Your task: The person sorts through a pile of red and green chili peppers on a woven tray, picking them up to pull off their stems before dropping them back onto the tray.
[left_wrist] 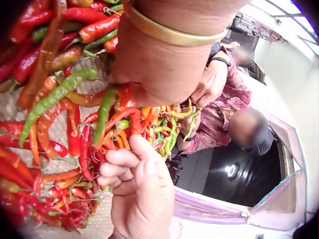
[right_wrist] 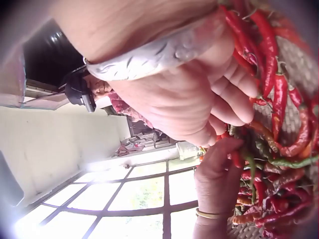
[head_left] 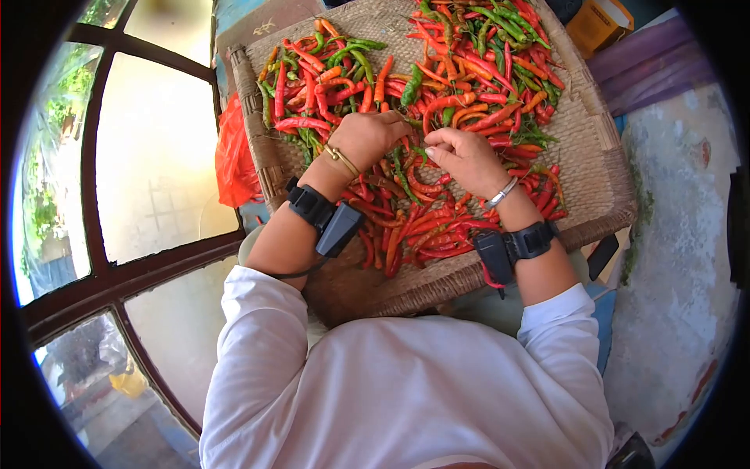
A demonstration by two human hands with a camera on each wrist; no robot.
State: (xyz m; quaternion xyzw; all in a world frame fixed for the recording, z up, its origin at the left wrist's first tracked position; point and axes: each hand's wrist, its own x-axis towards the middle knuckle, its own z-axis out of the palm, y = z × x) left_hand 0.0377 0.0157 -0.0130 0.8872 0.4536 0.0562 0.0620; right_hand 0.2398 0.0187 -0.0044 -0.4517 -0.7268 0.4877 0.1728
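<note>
My left hand, with a gold bangle, is low over the pile, its fingers bent downward. In the left wrist view a green chili pepper and a red chili pepper stick out from beneath its fingers, which grip them; the fingertips are hidden there. My right hand, with a silver bangle, hovers just to the right. Its fingers are loosely bent, thumb near the index finger, and nothing shows between them. Red, orange and green chili peppers lie all around both hands.
The peppers lie on a large woven tray with a raised rim, close against my body. To the left are a red plastic bag and a framed window. An orange box stands at the back right. Other people sit across from me.
</note>
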